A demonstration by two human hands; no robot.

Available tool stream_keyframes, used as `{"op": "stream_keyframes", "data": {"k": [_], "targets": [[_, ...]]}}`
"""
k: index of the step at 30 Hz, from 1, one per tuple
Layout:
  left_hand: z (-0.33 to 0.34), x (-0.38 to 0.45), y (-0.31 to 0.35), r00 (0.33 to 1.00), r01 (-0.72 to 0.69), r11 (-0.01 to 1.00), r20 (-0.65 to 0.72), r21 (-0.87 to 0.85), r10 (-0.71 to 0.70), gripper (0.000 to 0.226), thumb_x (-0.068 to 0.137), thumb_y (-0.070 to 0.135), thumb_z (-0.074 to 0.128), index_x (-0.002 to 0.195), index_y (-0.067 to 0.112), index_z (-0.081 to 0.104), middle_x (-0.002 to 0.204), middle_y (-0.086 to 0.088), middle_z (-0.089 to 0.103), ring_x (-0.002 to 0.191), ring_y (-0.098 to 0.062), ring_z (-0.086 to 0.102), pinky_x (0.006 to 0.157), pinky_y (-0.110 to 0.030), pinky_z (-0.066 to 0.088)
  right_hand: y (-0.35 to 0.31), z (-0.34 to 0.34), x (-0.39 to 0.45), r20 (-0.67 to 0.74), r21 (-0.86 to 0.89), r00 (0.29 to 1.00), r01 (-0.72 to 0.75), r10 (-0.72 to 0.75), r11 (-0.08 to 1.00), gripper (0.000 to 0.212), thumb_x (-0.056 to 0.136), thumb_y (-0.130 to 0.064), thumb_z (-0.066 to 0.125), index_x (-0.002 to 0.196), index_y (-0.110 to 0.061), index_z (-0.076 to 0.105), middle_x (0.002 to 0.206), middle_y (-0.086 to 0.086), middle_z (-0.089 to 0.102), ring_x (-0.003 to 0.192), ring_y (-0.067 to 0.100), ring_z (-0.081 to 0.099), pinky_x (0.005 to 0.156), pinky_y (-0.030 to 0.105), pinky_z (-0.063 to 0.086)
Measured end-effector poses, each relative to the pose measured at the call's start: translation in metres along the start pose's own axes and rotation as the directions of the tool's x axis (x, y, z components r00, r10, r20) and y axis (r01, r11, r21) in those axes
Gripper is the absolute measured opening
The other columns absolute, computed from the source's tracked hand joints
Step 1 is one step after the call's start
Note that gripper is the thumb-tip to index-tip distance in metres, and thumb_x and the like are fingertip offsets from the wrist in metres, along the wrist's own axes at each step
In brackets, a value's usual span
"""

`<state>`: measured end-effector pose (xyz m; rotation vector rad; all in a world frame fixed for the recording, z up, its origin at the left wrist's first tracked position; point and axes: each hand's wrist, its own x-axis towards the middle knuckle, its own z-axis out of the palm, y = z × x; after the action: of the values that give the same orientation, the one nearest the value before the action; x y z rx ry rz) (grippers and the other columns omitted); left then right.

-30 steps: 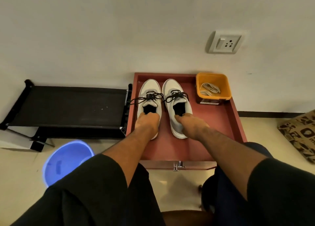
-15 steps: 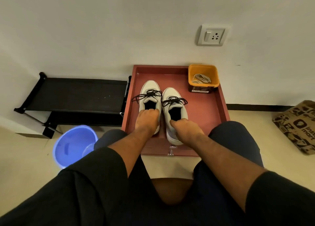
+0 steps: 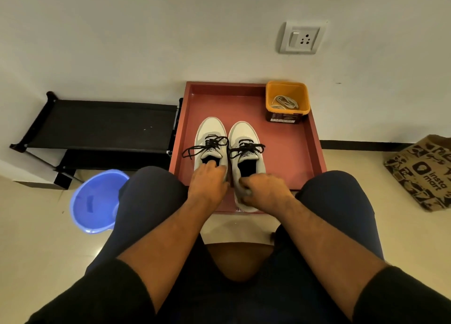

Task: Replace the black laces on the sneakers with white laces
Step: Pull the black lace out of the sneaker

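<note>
Two white sneakers stand side by side, toes toward the wall, on a red tray [image 3: 288,152]. The left sneaker [image 3: 211,133] and the right sneaker [image 3: 244,134] both carry tied black laces [image 3: 246,148]. My left hand [image 3: 207,184] grips the heel of the left sneaker. My right hand [image 3: 264,193] grips the heel of the right sneaker, which overhangs the tray's near edge. White laces [image 3: 284,101] lie coiled in an orange tub [image 3: 288,89] at the tray's far right corner.
A low black rack [image 3: 105,126] stands left of the tray against the wall. A blue plastic bucket [image 3: 95,201] sits on the floor by my left knee. A printed paper bag [image 3: 424,172] lies at the right. A wall socket [image 3: 301,38] is above.
Both hands have pulled the sneakers toward me along the tray, from its far part to its near edge. The camera has tilted with the move.
</note>
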<state>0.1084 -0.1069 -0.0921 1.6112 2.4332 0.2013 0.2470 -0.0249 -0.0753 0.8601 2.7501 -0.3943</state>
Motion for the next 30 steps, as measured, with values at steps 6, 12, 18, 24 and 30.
{"op": "stream_keyframes", "data": {"k": [6, 12, 18, 24, 30], "targets": [[-0.008, 0.037, 0.005, 0.990, -0.041, 0.991, -0.136, -0.129, 0.023, 0.034, 0.098, 0.030, 0.048, 0.129, 0.022, 0.059, 0.127, 0.000, 0.058, 0.121, -0.023, 0.046, 0.099, -0.038, 0.033, 0.051, -0.014, 0.024, -0.287, 0.685, 0.881, -0.084, 0.375, 0.723, 0.021, 0.093, -0.012, 0.062, 0.112, -0.010, 0.071, 0.104, 0.005, 0.070, 0.090, 0.010, 0.063, 0.086, 0.024, 0.049], [-0.006, 0.071, 0.002, 0.999, -0.039, 0.999, 0.033, 0.010, 0.038, 0.062, 0.091, 0.002, 0.044, 0.145, 0.033, 0.037, 0.150, 0.009, 0.042, 0.143, -0.024, 0.024, 0.113, -0.056, 0.007, 0.072, -0.016, 0.060, -0.344, 0.605, 0.887, -0.041, 0.308, 0.795, 0.046, 0.089, 0.010, 0.043, 0.124, -0.010, 0.064, 0.126, 0.001, 0.063, 0.099, -0.001, 0.058, 0.088, 0.012, 0.041], [-0.002, 0.075, -0.002, 1.000, 0.007, 0.991, 0.008, -0.137, -0.006, 0.023, 0.099, 0.025, 0.048, 0.110, 0.033, 0.068, 0.116, 0.011, 0.064, 0.133, -0.016, 0.033, 0.113, -0.056, -0.007, 0.080, -0.007, 0.077, -0.149, 0.590, 0.972, -0.062, 0.184, 0.805, 0.038, 0.088, 0.006, 0.054, 0.117, -0.011, 0.070, 0.110, 0.005, 0.071, 0.095, 0.014, 0.064, 0.089, 0.024, 0.048], [-0.011, 0.070, -0.016, 0.962, 0.021, 0.959, -0.254, -0.284, -0.096, 0.016, 0.091, 0.040, 0.061, 0.098, 0.034, 0.074, 0.100, 0.016, 0.069, 0.118, -0.013, 0.043, 0.111, -0.051, 0.009, 0.090, -0.012, 0.072, -0.188, 0.761, 0.911, -0.101, 0.368, 0.640, 0.017, 0.080, -0.008, 0.075, 0.096, -0.015, 0.077, 0.085, -0.001, 0.072, 0.070, 0.001, 0.059, 0.066, 0.011, 0.044], [-0.006, 0.061, -0.009, 0.914, 0.017, 0.959, -0.384, -0.284, -0.129, 0.014, 0.094, 0.033, 0.059, 0.094, 0.029, 0.072, 0.098, 0.014, 0.068, 0.110, -0.014, 0.051, 0.108, -0.050, 0.015, 0.088, -0.024, 0.056, -0.169, 0.892, 0.874, -0.061, 0.455, 0.449, 0.009, 0.080, -0.014, 0.077, 0.088, -0.018, 0.077, 0.079, -0.007, 0.073, 0.065, -0.006, 0.063, 0.060, 0.009, 0.048]]}}
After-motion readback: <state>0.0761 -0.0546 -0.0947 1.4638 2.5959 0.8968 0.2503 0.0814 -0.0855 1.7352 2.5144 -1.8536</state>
